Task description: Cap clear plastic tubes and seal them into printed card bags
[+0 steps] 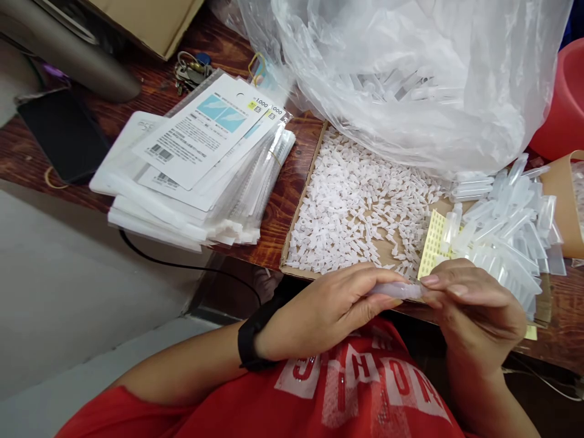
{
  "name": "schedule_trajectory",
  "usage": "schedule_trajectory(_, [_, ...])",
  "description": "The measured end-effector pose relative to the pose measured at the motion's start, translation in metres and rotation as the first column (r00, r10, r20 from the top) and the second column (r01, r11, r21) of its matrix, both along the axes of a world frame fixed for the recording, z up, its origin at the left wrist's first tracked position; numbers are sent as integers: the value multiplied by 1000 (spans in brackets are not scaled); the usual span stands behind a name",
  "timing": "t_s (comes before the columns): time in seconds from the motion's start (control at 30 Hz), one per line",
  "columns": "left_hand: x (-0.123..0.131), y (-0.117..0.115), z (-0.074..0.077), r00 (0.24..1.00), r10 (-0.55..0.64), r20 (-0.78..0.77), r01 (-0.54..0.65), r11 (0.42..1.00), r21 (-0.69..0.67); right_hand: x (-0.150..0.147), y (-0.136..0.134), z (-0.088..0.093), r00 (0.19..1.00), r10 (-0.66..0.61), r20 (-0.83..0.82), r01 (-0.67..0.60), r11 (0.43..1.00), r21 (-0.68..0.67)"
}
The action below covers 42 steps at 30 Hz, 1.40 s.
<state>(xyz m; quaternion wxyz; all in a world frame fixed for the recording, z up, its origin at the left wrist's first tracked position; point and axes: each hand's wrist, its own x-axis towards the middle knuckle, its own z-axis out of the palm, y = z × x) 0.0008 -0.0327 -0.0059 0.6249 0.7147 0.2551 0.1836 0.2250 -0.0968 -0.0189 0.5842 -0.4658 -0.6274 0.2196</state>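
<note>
Translucent plastic forms the tube (pixel 399 291), its long axis running nine to three o'clock, its body held in the left hand (pixel 331 307) at nine and its end pinched by the right hand (pixel 477 307) at three, with small white pieces (pixel 333 219) spread at eleven and loose tubes (pixel 515 219) piled at two.

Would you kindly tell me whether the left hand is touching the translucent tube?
Touching: the head view shows the left hand gripping the translucent tube between thumb and fingers.

Tubes (pixel 511 224) lie right of small parts (pixel 323 225), perhaps sharing their tray (pixel 387 250)
</note>
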Motion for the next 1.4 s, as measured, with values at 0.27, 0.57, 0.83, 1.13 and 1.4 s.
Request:
schedule_trajectory(0.27, [1, -3, -3, 1000, -4, 21, 1, 991, 135, 1, -4, 4, 992, 88, -90, -102, 980, -170])
schedule_trajectory(0.57, [3, -9, -8, 999, 31, 35, -41, 948, 316, -1, -8, -12, 937, 134, -324, -226, 936, -268])
schedule_trajectory(0.83, [3, -7, -4, 999, 3, 49, -14, 973, 231, -4, -11, -4, 966, 168, -195, -211, 951, -226])
schedule_trajectory(1.13, [8, 13, 2, 992, -60, -114, 106, 885, 453, 8, -5, -3, 994, 100, 54, -88, 979, -183])
schedule_trajectory(1.4, [91, 95, 43, 940, 132, -315, 85, 804, 589, 17, 5, -5, 837, 74, 542, 71, 968, -242])
